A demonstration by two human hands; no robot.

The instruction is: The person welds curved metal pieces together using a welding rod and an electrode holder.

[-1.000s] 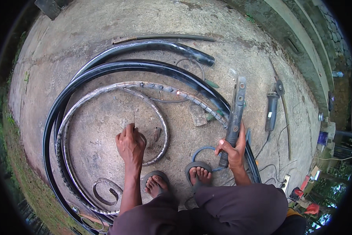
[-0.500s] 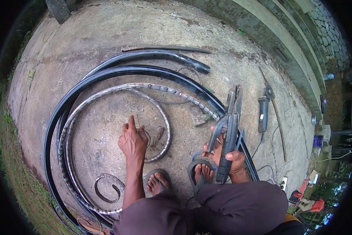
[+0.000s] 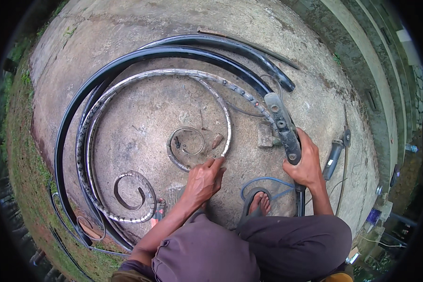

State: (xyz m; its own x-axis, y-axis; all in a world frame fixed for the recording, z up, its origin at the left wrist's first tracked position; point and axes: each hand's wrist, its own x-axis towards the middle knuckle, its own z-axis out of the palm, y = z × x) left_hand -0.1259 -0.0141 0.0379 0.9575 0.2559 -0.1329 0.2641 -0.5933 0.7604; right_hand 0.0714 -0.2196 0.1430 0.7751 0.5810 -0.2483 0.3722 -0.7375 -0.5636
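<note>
My left hand (image 3: 205,182) is closed on the lower right of a silver metal scroll (image 3: 228,123), with thumb and fingers around its bar. The grip itself is partly hidden under the hand. Dark weld-like marks run along the scroll's big outer curve. In my right hand (image 3: 308,162) is a dark welding electrode holder (image 3: 281,124), worn and scratched, with bolt heads on its upper face. I hold it tilted above the right end of the scroll, and no rod shows clearly in it. Inside the scroll lies a small brown stub (image 3: 217,140).
Black curved metal bars (image 3: 192,51) wrap around the scroll on the concrete floor. A smaller scroll end (image 3: 118,188) curls at lower left. An angle grinder (image 3: 333,159) and a rod lie at right. A grey block (image 3: 266,136) and blue cable (image 3: 254,179) are nearby.
My left hand has moved right from pointing inside the scroll to gripping its bar. My right hand has turned the electrode holder and raised it away from my feet. The view has shifted.
</note>
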